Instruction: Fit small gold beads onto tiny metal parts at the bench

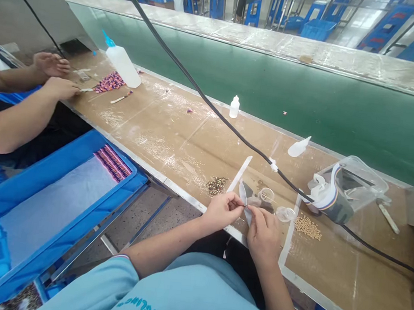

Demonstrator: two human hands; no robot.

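Fingertip pinch by left grip (221, 212) and right grip (263, 236), both clamped on a pale leaf-shaped sliver (243, 194). Long axis pointing away across the counter (178, 142), lower tip nearer the right grip.

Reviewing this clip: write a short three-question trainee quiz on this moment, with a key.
1. True or false: the person's left hand and right hand pinch a pale leaf-shaped piece.
2. What colour is the nozzle on the large squeeze bottle? A red, B blue, C black.
3. How many of the co-worker's hands show at the far left?

Key: 1 true; 2 B; 3 two.
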